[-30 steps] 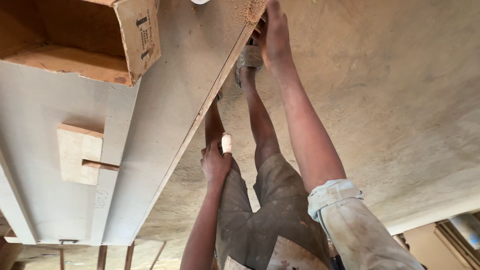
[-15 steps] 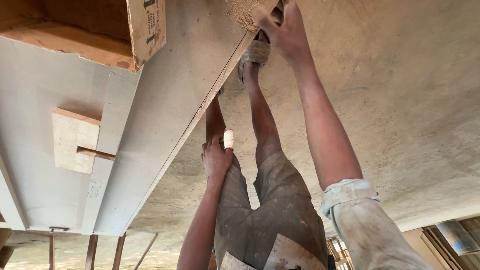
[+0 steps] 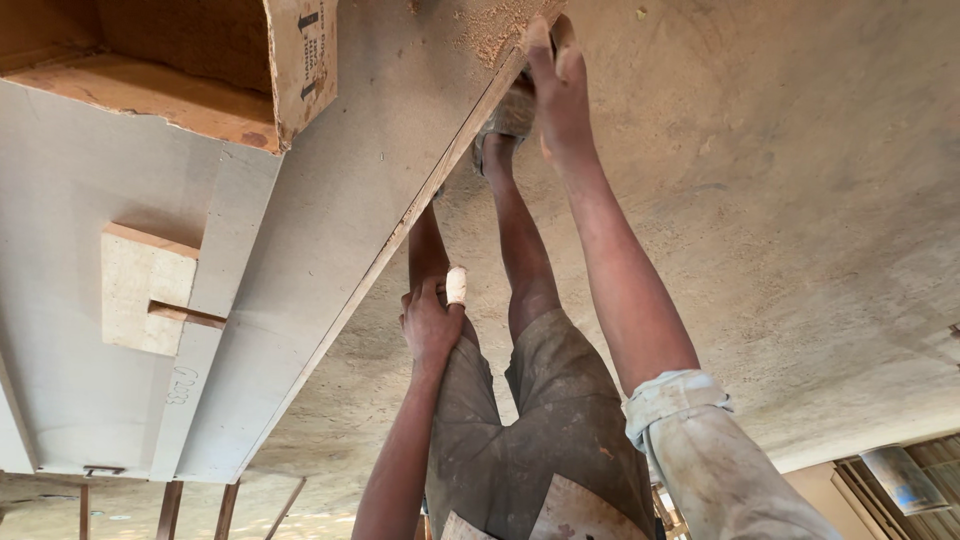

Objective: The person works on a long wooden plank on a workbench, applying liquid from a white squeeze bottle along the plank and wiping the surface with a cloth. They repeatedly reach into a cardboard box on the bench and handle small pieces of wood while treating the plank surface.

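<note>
My right hand reaches down to the edge of a large grey board, its fingers straight and pressed on the rim beside a patch of sawdust. It holds nothing that I can see. My foot in a worn sandal stands just left of that hand on the concrete floor. My left hand rests on my knee, one finger wrapped in a white bandage. My dusty grey shorts fill the bottom middle.
An open wooden box sits on the board at the top left. A pale wooden block with a thin strip lies on the board's left part. Bare concrete floor spreads to the right. Thin wooden legs show at the bottom left.
The view has shifted a little, so the box and block sit further right in the frame. Both hands keep their places, the right at the board's edge, the left on the knee.
</note>
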`<state>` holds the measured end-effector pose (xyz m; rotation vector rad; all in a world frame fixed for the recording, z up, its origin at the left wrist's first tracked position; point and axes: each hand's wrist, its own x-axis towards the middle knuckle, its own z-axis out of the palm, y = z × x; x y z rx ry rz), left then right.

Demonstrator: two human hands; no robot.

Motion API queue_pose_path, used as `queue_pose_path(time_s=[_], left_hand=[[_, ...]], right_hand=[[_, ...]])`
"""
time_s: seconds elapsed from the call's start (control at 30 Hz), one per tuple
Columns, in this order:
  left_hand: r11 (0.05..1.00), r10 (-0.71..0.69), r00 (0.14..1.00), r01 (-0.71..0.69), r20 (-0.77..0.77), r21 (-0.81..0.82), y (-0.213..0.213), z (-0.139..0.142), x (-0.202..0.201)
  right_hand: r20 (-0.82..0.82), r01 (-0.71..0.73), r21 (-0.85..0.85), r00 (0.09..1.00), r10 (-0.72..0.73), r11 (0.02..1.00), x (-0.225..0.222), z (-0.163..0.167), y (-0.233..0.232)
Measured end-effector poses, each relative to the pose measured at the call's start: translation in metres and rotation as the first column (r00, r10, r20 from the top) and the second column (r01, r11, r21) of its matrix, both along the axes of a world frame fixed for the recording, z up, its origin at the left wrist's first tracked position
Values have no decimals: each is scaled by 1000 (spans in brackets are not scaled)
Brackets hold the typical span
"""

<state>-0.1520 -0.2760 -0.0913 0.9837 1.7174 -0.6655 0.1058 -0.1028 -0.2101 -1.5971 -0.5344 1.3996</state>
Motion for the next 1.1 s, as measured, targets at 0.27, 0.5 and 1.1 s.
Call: queue_pose_path(time_s=[0.27, 0.5, 1.1], left_hand=[[999, -21, 1000, 21, 8, 34, -4, -4, -2], [995, 40, 998, -44, 47, 89, -5, 5, -3], [993, -34, 997, 26, 72, 113, -20, -6, -19]], right_hand=[[38, -77, -35, 996, 78, 996, -2, 3, 5], [446, 95, -70, 893, -54, 993, -33, 7, -14], [746, -613, -521, 11, 666, 594, -11, 84, 22]])
